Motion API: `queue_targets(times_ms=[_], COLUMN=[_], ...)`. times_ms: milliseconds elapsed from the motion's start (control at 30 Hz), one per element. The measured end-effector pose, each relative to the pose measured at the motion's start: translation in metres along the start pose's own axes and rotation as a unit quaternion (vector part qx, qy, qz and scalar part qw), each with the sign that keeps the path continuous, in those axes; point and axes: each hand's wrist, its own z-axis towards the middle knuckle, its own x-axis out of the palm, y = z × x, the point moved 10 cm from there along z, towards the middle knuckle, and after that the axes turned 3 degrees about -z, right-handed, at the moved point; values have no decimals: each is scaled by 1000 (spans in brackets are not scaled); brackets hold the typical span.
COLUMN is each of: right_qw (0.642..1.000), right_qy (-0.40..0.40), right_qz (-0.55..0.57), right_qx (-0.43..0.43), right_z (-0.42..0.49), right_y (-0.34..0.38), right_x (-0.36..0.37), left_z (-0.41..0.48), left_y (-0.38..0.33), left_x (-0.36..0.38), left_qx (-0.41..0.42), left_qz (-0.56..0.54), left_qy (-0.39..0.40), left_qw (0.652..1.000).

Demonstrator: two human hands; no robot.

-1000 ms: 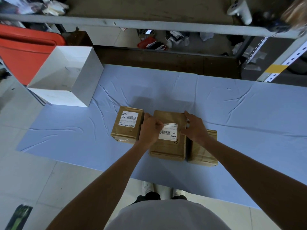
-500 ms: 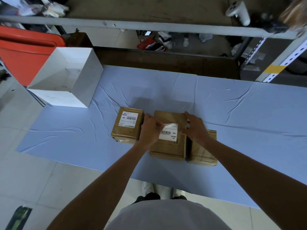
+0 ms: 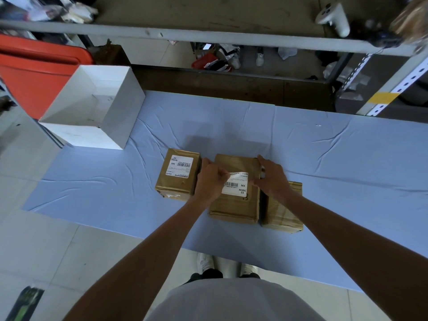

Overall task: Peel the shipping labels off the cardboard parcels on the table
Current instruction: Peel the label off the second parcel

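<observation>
Three brown cardboard parcels lie side by side on the blue cloth. The middle parcel (image 3: pixel 234 205) carries a white shipping label (image 3: pixel 237 185) whose top left corner is lifted. My left hand (image 3: pixel 209 180) pinches that lifted corner. My right hand (image 3: pixel 271 176) rests flat on the middle parcel's right edge and holds it down. The left parcel (image 3: pixel 177 181) has a flat white label (image 3: pixel 179 166) on top. The right parcel (image 3: pixel 283 212) is partly hidden by my right wrist, and no label shows on it.
An open white box (image 3: pixel 92 107) stands at the table's far left corner. The blue cloth (image 3: pixel 347 170) stretches to the right of the parcels. A metal shelf rail (image 3: pixel 208 34) and a red bin (image 3: pixel 34 66) lie beyond the table.
My left hand has drawn the label's top left corner a little further up off the middle parcel. My right hand and the parcels have stayed in place.
</observation>
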Motion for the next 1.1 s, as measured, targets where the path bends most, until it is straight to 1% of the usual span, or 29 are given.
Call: queue_targets(times_ms=[267,667,1100], right_qw=[1000,1000,1000], right_qy=[-3,-13,-7], right_qz=[-22,-12,8], right_qx=[4,11,23], right_z=[0,-4,2], right_y=[2,6,0], right_x=[-2,-6,0], left_z=[-1,0,1], left_y=[-2,0,0], left_x=[0,1,2], left_qx=[0,-4,-6], left_qz=[-3,-11,-15], left_qy=[6,3,4], left_qw=[1000,1000,1000])
